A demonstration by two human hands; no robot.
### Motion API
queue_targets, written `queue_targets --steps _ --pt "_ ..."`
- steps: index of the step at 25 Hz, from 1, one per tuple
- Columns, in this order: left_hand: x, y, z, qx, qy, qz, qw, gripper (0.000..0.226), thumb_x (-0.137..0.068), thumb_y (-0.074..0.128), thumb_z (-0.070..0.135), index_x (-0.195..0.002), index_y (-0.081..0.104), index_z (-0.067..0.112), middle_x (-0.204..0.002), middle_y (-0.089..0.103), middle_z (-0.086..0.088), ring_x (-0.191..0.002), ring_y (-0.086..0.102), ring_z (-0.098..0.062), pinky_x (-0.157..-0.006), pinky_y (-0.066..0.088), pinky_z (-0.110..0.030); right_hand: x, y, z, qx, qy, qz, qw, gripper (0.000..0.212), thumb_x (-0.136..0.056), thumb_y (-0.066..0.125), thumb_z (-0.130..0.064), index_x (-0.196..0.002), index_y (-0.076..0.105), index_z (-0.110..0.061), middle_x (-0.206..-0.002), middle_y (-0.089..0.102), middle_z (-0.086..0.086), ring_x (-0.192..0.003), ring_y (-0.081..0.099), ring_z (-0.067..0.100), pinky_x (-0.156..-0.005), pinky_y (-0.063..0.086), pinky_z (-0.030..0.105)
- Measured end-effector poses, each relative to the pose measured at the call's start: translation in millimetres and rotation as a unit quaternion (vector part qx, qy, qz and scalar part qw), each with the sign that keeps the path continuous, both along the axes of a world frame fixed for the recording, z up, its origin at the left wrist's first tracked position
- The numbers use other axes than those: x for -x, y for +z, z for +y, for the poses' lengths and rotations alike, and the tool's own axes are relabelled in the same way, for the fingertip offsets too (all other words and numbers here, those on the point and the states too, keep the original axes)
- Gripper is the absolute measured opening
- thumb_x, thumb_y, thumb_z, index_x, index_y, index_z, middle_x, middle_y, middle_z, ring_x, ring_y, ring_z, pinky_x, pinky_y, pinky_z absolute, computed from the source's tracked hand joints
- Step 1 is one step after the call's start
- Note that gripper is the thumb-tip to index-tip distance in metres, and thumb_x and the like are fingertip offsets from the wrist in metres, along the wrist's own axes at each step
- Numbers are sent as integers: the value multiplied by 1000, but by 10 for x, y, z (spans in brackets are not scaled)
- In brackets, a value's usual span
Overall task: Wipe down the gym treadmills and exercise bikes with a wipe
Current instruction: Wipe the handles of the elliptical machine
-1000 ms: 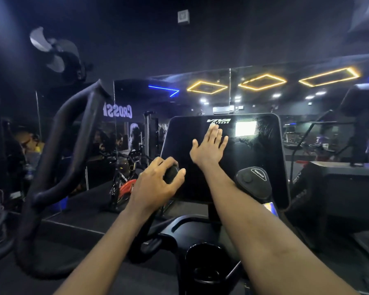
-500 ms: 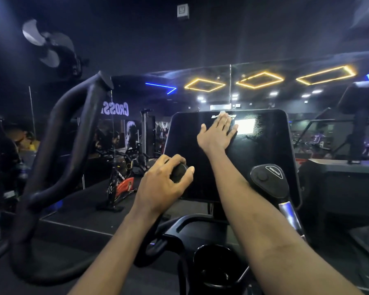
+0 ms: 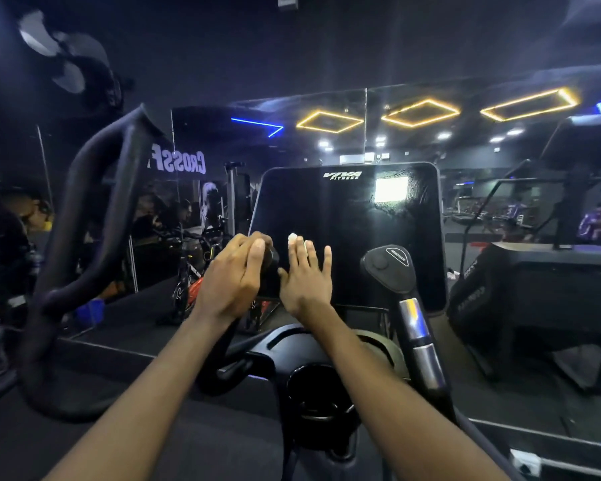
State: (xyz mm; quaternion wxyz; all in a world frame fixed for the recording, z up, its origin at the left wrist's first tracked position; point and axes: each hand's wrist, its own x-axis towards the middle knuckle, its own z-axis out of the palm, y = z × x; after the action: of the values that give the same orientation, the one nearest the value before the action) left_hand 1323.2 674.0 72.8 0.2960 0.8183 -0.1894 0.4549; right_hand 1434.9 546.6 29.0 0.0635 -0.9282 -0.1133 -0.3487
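The exercise machine's black console screen [image 3: 361,237] stands upright in front of me, with a white logo at its top. My right hand [image 3: 306,279] lies flat on the screen's lower left part, fingers spread. A small white wipe [image 3: 293,238] peeks out from under its fingertips. My left hand [image 3: 233,279] is closed around the black left grip [image 3: 271,260] beside the screen. The matching right grip [image 3: 389,269] with its silver stem is free.
A thick curved black arm bar [image 3: 94,210] rises on the left. A round cup holder [image 3: 318,387] sits below the console. Another dark machine [image 3: 535,279] stands close on the right. A mirror wall ahead reflects lights, a red spin bike [image 3: 195,282] and people.
My right hand has slid from the top of the screen near the logo down to its lower left part. My left hand has stayed on the left grip.
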Motion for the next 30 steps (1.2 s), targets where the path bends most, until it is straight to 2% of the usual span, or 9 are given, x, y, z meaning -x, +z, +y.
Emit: queue_targets --steps 3,6,8,11,15,19,21,25,30 --pt "32 8 -23 7 9 9 1000 33 -103 24 36 -104 57 29 -98 60 3 -92 58 -15 -84 46 -36 213 -290 -81 -4 43 -36 998 66 -102 25 -40 -156 7 -7 -163 15 8 -151 12 26 -117 -14 50" --pt "40 1 -48 4 21 8 1000 31 -104 25 34 -102 56 32 -98 61 1 -93 58 -15 -86 46 -39 346 -544 -107 23 55 -65 996 67 -98 26 -41 -154 22 -4 -157 33 10 -146 29 28 -120 6 52" --pt "37 -9 -46 6 23 4 1000 30 -104 25 34 -102 55 32 -100 62 -2 -94 58 -16 -87 46 -40 371 -573 -111 48 71 -54 995 67 -98 31 -40 -154 24 -4 -157 34 11 -145 31 28 -120 12 52" --pt "48 -5 -66 8 26 -2 1000 32 -104 25 36 -105 57 31 -103 63 -2 -97 60 -18 -89 48 -41 353 -524 -99 57 102 -30 993 66 -100 36 -37 -155 19 -5 -159 28 10 -148 24 28 -120 6 52" --pt "80 6 -89 0 36 -5 999 33 -106 27 30 -106 60 24 -95 60 4 -89 58 -15 -84 47 -39 372 -531 0 71 115 -15 991 63 -95 49 -33 -149 36 -3 -150 44 11 -140 41 28 -117 24 50" --pt "79 -4 -110 2 44 -7 999 31 -107 30 25 -106 61 22 -97 59 6 -90 56 -10 -82 44 -29 343 -518 57 26 125 1 992 64 -97 43 -22 -153 21 -1 -157 32 14 -145 29 30 -119 18 50" --pt "66 -1 -108 4 44 -10 999 33 -106 30 26 -107 63 21 -100 60 7 -93 57 -9 -83 43 -25 380 -576 124 42 116 7 992 68 -98 42 -27 -154 15 2 -159 25 17 -147 23 33 -121 12 49" --pt "49 -5 -82 21 35 -20 999 34 -105 30 27 -106 63 20 -98 64 7 -92 59 -8 -82 38 -13 336 -558 211 81 117 0 990 68 -104 28 -35 -155 -1 0 -164 5 15 -151 4 30 -117 -14 48" --pt "120 29 -111 10 24 -3 1000 26 -104 36 29 -105 61 23 -87 66 12 -83 60 2 -73 39 -11 236 -437 230 46 68 10 997 69 -105 23 -40 -154 -9 -2 -164 -4 11 -151 -4 28 -116 -19 49"
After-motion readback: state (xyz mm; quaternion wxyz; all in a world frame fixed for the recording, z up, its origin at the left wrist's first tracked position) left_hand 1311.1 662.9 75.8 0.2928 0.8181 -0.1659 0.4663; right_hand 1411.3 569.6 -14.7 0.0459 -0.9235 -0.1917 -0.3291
